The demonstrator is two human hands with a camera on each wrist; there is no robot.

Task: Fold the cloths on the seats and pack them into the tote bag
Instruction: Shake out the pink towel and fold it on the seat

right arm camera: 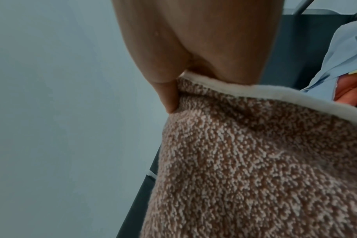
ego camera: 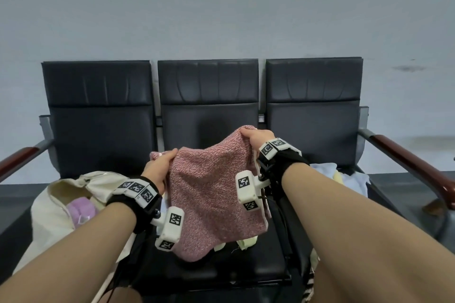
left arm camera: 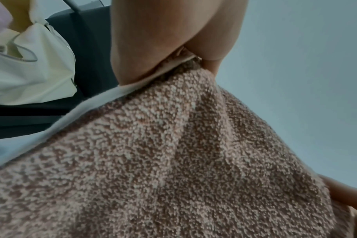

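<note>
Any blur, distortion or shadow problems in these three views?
Head view: sharp, wide-angle bowing at the seats, and the pink cloth throws a soft shadow on the middle backrest. Left wrist: soft, tote bag smeared. Right wrist: cloth weave crisp, right hand slightly soft.

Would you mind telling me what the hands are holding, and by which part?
Both hold the pink cloth by its top edge: the left hand grips one upper corner, the right hand the other, higher up.
</note>
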